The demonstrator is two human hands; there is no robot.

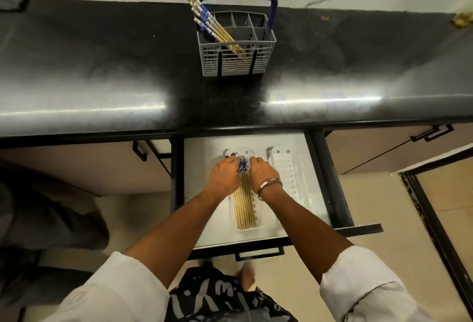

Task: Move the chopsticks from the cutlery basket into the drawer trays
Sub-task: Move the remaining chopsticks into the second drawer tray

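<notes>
A grey cutlery basket (236, 61) with a blue handle stands on the black counter, and several blue-patterned chopsticks (210, 23) lean out of its left side. Below, an open drawer (202, 168) holds two white trays. Several chopsticks (244, 204) lie lengthwise in the left tray (247, 228). My left hand (224, 177) and my right hand (261, 174) sit on either side of their blue ends, fingers curled against the bundle. The right tray (288, 168) holds nothing.
The black counter (102, 78) overhangs the back of the drawer. Closed cabinet doors with black handles flank the drawer on both sides. A dark door frame (435, 219) runs along the right. My feet and patterned trousers are below the drawer front.
</notes>
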